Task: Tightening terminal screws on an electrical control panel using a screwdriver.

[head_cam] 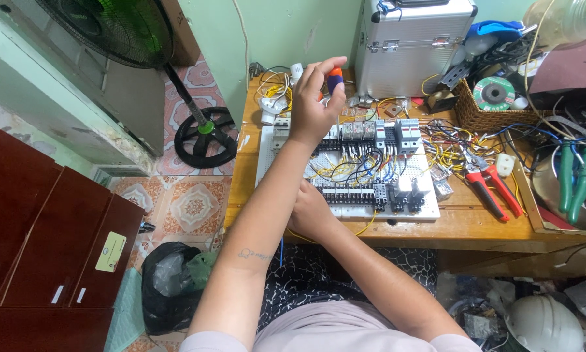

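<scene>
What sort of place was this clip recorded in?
Probably a home electrical workbench rather than a factory. A white perforated wiring board with breakers and terminal blocks lies on a cluttered wooden table; red-handled crimping pliers and a silver aluminium tool case sit nearby, by a tiled floor.

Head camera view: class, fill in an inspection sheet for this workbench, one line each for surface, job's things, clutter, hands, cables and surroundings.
Surface: wooden table, crowded along its back and right side.
Job's things: white wiring board carrying breakers and terminal blocks; blue-and-orange screwdriver.
Clutter: red pliers, green pliers, wicker basket with a grinding disc, aluminium case.
Hands: left hand raised, fingers around the screwdriver; right hand rests at the board's front edge, grip hidden.
Cables: yellow, black and blue wires tangled across the board.
Surroundings: standing fan, tiled floor, black bag, white helmet.
</scene>
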